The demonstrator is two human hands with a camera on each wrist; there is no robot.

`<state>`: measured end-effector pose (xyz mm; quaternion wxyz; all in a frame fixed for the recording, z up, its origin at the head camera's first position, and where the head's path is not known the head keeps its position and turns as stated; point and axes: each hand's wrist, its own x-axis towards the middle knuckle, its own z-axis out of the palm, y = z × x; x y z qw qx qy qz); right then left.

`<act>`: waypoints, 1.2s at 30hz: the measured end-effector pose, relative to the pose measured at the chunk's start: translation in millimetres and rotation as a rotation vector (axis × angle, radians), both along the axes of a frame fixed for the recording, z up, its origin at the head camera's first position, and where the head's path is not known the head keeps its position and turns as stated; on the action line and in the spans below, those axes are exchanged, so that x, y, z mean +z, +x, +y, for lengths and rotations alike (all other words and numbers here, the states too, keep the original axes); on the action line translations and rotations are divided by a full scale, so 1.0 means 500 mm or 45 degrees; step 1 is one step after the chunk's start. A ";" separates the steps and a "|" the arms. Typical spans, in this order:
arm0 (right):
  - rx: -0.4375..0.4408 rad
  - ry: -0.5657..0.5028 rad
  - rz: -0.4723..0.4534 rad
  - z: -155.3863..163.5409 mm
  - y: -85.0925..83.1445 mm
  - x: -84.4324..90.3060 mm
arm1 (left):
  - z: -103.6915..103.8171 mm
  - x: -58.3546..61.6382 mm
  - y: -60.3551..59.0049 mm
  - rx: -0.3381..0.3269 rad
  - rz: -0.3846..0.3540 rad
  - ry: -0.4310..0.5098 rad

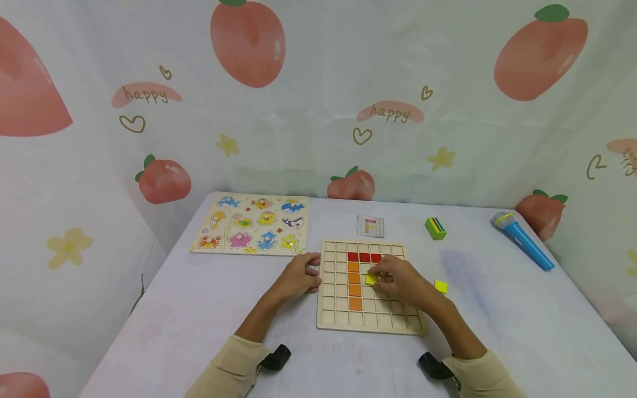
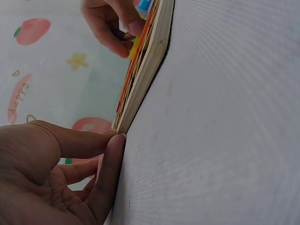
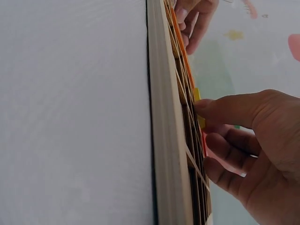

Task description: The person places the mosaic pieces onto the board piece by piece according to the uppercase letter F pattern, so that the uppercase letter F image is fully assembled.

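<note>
A wooden grid board [image 1: 330, 318] lies on the table. One row of red tiles [image 1: 365, 257] and a column of several orange tiles [image 1: 355, 290] fill some of its squares. At the board's left edge, my left hand [image 1: 298, 275] pinches the rim between thumb and a finger, as the left wrist view shows. My right hand [image 1: 402, 281] is over the grid and pinches a yellow tile [image 1: 370, 279] just right of the orange column. In the right wrist view that yellow tile [image 3: 197, 95] is partly covered by the thumb.
Another yellow tile [image 1: 440, 287] lies right of the board. Behind are a small printed grid card [image 1: 370, 226] and a stack of coloured tiles [image 1: 436, 228]. A sea-animal peg puzzle [image 1: 254, 226] sits at the back left, a blue toy microphone [image 1: 527, 243] at the right.
</note>
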<state>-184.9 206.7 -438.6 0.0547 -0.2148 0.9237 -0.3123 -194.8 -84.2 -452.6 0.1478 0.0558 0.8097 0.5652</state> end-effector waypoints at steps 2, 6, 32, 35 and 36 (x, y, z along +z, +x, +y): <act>0.012 0.013 0.025 -0.001 0.000 0.000 | 0.000 0.001 0.000 0.001 0.004 0.003; -0.002 0.030 0.032 -0.003 0.000 0.001 | 0.000 0.003 0.002 0.004 0.009 0.004; 0.075 -0.043 -0.008 0.003 0.003 0.008 | 0.002 0.000 -0.001 0.004 -0.003 -0.007; 0.077 -0.058 -0.010 0.006 0.003 0.007 | 0.002 -0.001 -0.002 0.006 -0.002 -0.008; 0.072 -0.061 -0.011 0.007 0.002 0.006 | 0.002 -0.001 -0.001 0.005 0.001 -0.008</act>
